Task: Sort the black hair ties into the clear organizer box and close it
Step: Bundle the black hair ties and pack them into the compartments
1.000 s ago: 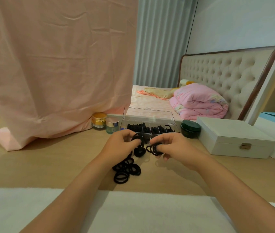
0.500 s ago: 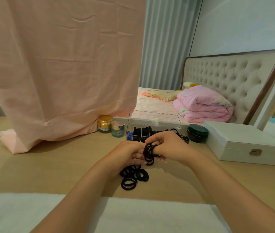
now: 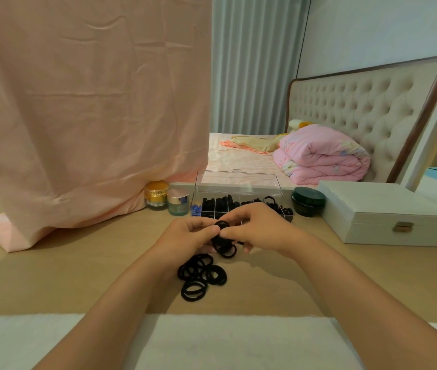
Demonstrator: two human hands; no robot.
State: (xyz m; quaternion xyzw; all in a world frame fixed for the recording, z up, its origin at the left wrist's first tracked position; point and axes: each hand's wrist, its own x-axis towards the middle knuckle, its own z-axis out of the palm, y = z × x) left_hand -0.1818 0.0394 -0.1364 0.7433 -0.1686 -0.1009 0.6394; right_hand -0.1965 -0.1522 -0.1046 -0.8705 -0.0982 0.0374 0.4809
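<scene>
black elastic hair ties (image 3: 224, 239), a small bunch, pinched between left hand (image 3: 188, 236) and right hand (image 3: 261, 228), fingers of both curled round it, just in front of the clear plastic compartmented organizer box (image 3: 209, 212). more black loops in a loose pile (image 3: 201, 276) nearer than the box, many already inside its cells, hinged lid (image 3: 238, 182) upright behind. best to keep the bunch stacked flat, lift over the front wall, press down into one free cell to avoid spring-back. pale wooden tabletop (image 3: 65, 263) under the box; gold-lidded jar (image 3: 156, 194) and small glass jar (image 3: 178, 202) left of the box, dark green round jar (image 3: 308, 202) and white latched case (image 3: 382, 212) right of it, pink draped cloth (image 3: 78, 102) far left, folded pink quilt (image 3: 324, 156) on a bed beyond.
</scene>
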